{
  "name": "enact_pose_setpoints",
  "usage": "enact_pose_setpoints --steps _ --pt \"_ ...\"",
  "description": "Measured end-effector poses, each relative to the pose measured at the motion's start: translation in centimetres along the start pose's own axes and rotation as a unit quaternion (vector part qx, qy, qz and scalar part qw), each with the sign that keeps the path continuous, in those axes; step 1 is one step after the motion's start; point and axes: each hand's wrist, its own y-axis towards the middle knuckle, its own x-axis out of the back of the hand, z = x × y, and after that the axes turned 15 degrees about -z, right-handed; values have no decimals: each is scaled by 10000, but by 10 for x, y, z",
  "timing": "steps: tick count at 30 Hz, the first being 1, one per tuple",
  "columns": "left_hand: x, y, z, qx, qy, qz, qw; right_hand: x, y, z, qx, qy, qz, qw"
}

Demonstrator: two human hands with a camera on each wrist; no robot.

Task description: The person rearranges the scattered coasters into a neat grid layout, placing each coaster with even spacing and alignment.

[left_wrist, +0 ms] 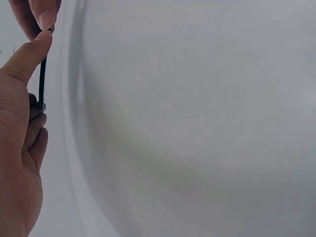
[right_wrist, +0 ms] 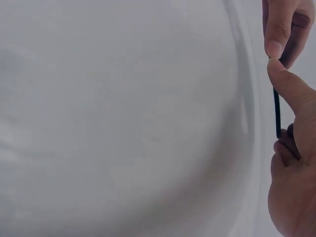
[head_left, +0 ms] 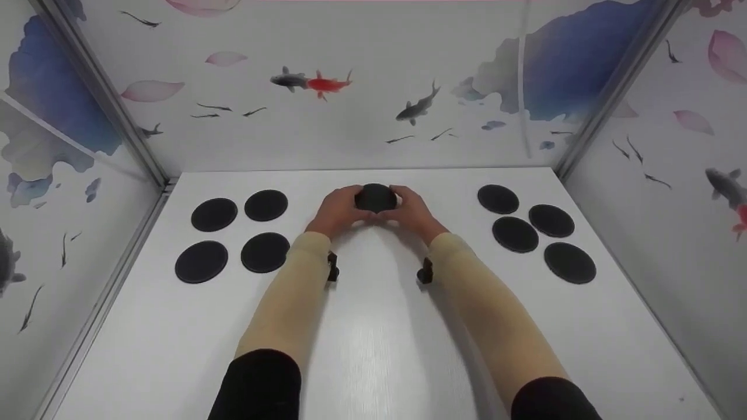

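Near the back of the white table, both hands hold one thin, round black coaster [head_left: 375, 197] between them. My left hand [head_left: 340, 211] grips its left edge, and my right hand [head_left: 413, 211] grips the right edge. The thumbs meet at the near side of the coaster. In the left wrist view the coaster [left_wrist: 42, 81] appears edge-on as a dark line between the left thumb and fingers. The right wrist view likewise shows the coaster [right_wrist: 277, 111] edge-on, pinched by the right hand [right_wrist: 296, 138], with the left hand's fingertips at its far end.
Several matching black coasters [head_left: 201, 262] lie flat on the table's left side, one partly beside the left sleeve. Several more coasters [head_left: 515, 234] lie to the right. White panels printed with fish and petals [head_left: 373, 134] enclose the back and both sides of the table [head_left: 373, 338].
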Motion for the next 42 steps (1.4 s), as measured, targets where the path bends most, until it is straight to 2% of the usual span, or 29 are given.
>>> enact_pose_setpoints --steps 6,12,18,27,34,42 --pt "12 -5 2 -24 111 -39 9999 -4 -4 10 212 -95 -57 9997" --pt "18 -14 7 68 126 -112 9998 -6 -12 21 271 -78 -28 9996" --pt "28 -24 7 -23 172 -156 9997 -9 -19 26 326 -187 10 9993" --pt "48 -37 16 -111 287 -248 9992 -21 -29 43 355 -19 -47 9994" --pt "61 -47 22 -145 287 -325 9990 -28 -37 57 564 18 -90 9984" --pt "79 -64 30 -154 125 -350 9992 -38 -51 72 761 180 -130 9969"
